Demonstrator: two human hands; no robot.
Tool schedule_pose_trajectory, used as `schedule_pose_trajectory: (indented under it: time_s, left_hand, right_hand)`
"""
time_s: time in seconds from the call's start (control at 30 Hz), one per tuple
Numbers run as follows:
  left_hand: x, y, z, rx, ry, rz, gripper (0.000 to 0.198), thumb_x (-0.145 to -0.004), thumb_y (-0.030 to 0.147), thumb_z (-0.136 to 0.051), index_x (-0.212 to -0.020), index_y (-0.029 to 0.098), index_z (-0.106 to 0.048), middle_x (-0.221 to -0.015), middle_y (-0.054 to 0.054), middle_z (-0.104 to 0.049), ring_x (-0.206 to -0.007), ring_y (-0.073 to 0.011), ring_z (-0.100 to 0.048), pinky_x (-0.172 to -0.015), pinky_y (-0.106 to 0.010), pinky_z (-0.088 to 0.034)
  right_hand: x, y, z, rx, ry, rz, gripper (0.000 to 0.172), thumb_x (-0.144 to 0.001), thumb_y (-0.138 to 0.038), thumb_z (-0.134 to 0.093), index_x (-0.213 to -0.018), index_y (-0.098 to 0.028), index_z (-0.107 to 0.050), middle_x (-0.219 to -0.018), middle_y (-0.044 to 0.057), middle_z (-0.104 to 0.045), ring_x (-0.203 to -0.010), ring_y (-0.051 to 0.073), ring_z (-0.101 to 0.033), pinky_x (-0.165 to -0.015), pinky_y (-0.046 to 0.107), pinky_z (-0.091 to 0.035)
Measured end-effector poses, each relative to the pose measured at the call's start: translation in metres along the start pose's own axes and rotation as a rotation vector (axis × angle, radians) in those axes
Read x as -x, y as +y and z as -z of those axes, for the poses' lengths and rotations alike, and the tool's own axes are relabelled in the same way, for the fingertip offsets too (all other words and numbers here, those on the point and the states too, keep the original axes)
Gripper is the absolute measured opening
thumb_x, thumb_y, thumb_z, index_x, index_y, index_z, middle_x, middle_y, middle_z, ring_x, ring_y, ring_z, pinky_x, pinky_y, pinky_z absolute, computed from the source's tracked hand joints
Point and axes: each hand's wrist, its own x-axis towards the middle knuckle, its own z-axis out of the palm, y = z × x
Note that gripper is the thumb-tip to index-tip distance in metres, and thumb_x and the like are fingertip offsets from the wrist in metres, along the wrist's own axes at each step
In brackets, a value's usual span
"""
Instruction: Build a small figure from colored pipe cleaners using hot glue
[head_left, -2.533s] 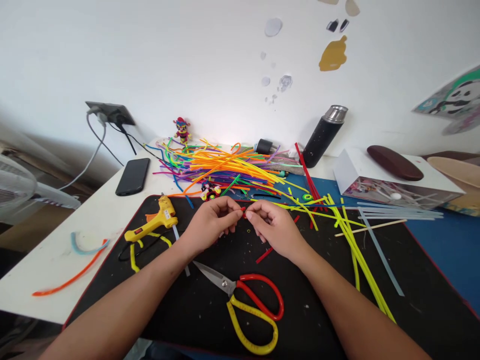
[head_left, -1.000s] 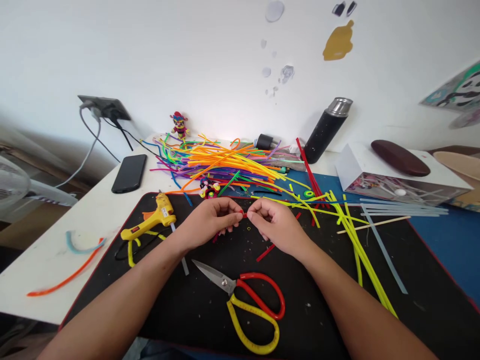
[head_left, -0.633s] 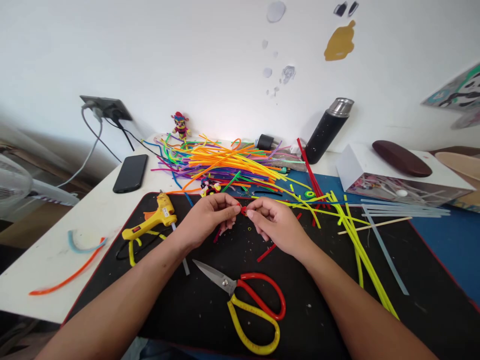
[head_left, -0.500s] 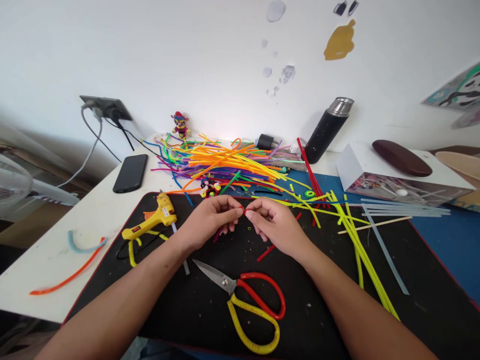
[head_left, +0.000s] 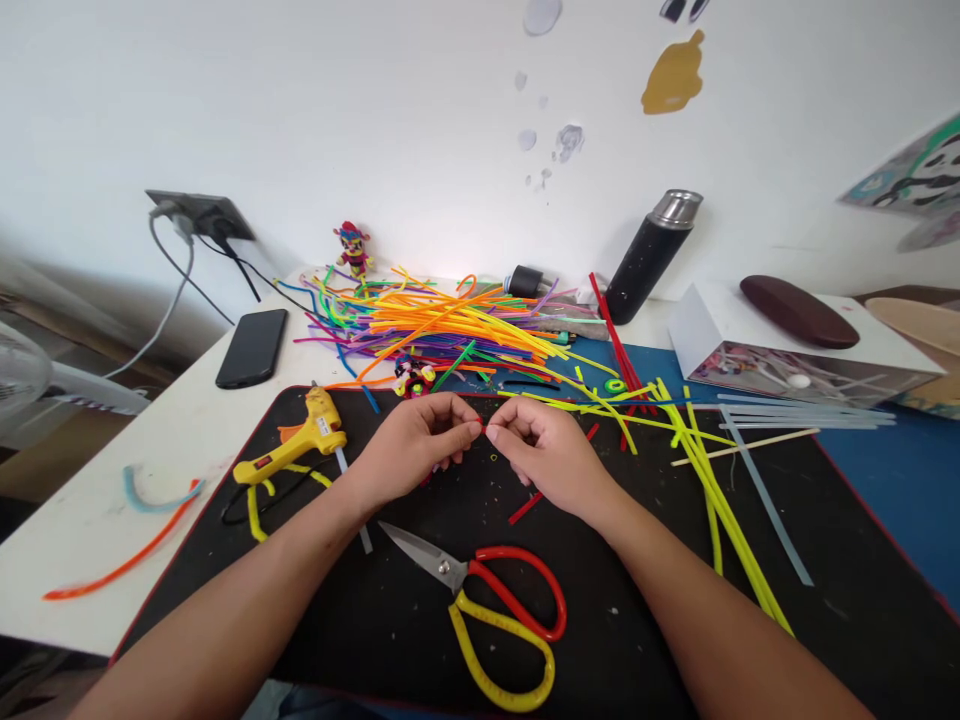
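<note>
My left hand (head_left: 427,445) and my right hand (head_left: 551,450) meet fingertip to fingertip over the black mat (head_left: 600,640). Both pinch a small red pipe cleaner piece (head_left: 482,423), mostly covered by the fingers. Below them lie scissors (head_left: 444,570) with one red and one yellow handle, blades pointing up and left. A cut red strip (head_left: 525,508) rests on the mat just under my right hand. Beyond my left hand stands a small colourful figure (head_left: 412,376).
A yellow glue gun (head_left: 304,440) lies left, near a phone (head_left: 253,348). Behind are piled pipe cleaners (head_left: 457,325), another figure (head_left: 353,250), and a black flask (head_left: 649,260). Yellow-green pipe cleaners (head_left: 724,500), clear glue sticks (head_left: 810,412) and a white box (head_left: 701,345) are at right.
The whole view has shifted slightly, so things appear a little further left. Both hands keep their pinch on the red piece, with the fingers barely changed.
</note>
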Motion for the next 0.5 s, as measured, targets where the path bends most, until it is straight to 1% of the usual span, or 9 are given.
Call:
schedule_pose_trajectory:
  time_s: [0.13, 0.23, 0.33, 0.4, 0.43, 0.5]
  left_hand:
    - [0.0037, 0.0032, -0.0013, -0.153, 0.028, -0.066, 0.023, -0.089, 0.041, -0.069, -0.087, 0.017, -0.069, -0.071, 0.002, -0.065, -0.059, -0.0109, -0.054, -0.056, -0.023, -0.042]
    - [0.0067, 0.0042, -0.0003, -0.366, 0.043, -0.155, 0.018, -0.091, 0.035, -0.065, -0.086, 0.019, -0.071, -0.075, 0.001, -0.069, -0.066, -0.0131, -0.057, -0.062, -0.024, -0.043]
    - [0.0085, 0.0039, 0.0009, -0.560, 0.030, -0.237, 0.013, -0.091, 0.028, -0.063, -0.086, 0.020, -0.072, -0.077, 0.001, -0.070, -0.068, -0.0141, -0.059, -0.064, -0.025, -0.042]
    - [0.0085, 0.0033, 0.0009, -0.594, 0.029, -0.251, 0.012, -0.091, 0.028, -0.063, -0.086, 0.020, -0.072, -0.077, 0.001, -0.071, -0.067, -0.0145, -0.060, -0.065, -0.026, -0.043]
    - [0.0082, 0.0031, 0.0007, -0.572, 0.036, -0.239, 0.013, -0.091, 0.029, -0.064, -0.086, 0.021, -0.072, -0.077, 0.001, -0.071, -0.067, -0.0146, -0.060, -0.064, -0.025, -0.043]
    - [0.0072, 0.0034, 0.0002, -0.458, 0.065, -0.187, 0.017, -0.092, 0.034, -0.064, -0.086, 0.020, -0.071, -0.076, 0.000, -0.070, -0.066, -0.0146, -0.060, -0.063, -0.025, -0.044]
  right_hand:
    - [0.0007, -0.0031, 0.0019, 0.124, -0.011, 0.038, 0.013, -0.094, -0.025, -0.061, -0.081, -0.021, -0.061, -0.057, -0.009, -0.048, -0.049, 0.010, -0.044, -0.051, 0.024, -0.033]
    - [0.0006, -0.0033, 0.0027, 0.263, -0.021, 0.104, 0.014, -0.092, -0.019, -0.062, -0.079, -0.021, -0.061, -0.055, -0.009, -0.046, -0.051, 0.010, -0.042, -0.054, 0.025, -0.032]
    - [-0.0002, -0.0021, 0.0021, 0.420, -0.023, 0.156, 0.015, -0.090, -0.014, -0.064, -0.077, -0.022, -0.061, -0.053, -0.009, -0.046, -0.053, 0.011, -0.043, -0.058, 0.026, -0.031]
    - [-0.0010, -0.0008, 0.0010, 0.446, -0.021, 0.158, 0.015, -0.090, -0.015, -0.065, -0.077, -0.022, -0.061, -0.055, -0.008, -0.048, -0.053, 0.011, -0.044, -0.059, 0.027, -0.032]
    - [-0.0013, -0.0001, 0.0006, 0.423, -0.018, 0.149, 0.014, -0.091, -0.016, -0.065, -0.078, -0.022, -0.062, -0.056, -0.008, -0.050, -0.054, 0.011, -0.045, -0.058, 0.027, -0.032]
    - [-0.0017, 0.0009, 0.0001, 0.330, -0.001, 0.111, 0.011, -0.094, -0.022, -0.064, -0.083, -0.022, -0.064, -0.061, -0.006, -0.055, -0.056, 0.012, -0.049, -0.058, 0.027, -0.034]
